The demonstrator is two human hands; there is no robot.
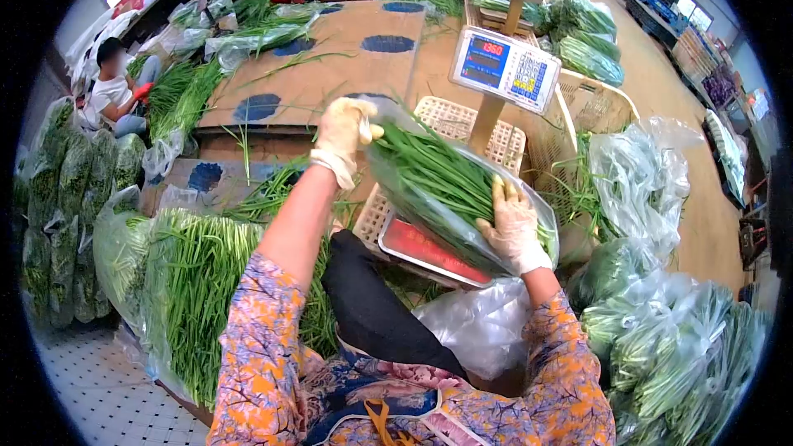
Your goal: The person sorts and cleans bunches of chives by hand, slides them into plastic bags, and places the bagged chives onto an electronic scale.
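A clear plastic bag full of long green chives (438, 165) lies slantwise over a weighing scale. My left hand (345, 134), in a pale glove, is closed at the bag's upper left end and appears to pinch its edge. Gloved too, my right hand (514, 227) lies on the bag's lower right end with its fingers stretched out over the chives. Beneath the bag, the scale's red platform (429, 252) shows in part. The scale display (505, 68) stands on a post behind and reads 1360.
To my left stands a large bunch of chives (198, 297). Filled bags (669, 347) are heaped at my right, below loose plastic bags (640, 182). A pale basket (450, 120) sits behind the scale, and cardboard (330, 74) lies ahead. A seated person (116, 95) is at the left.
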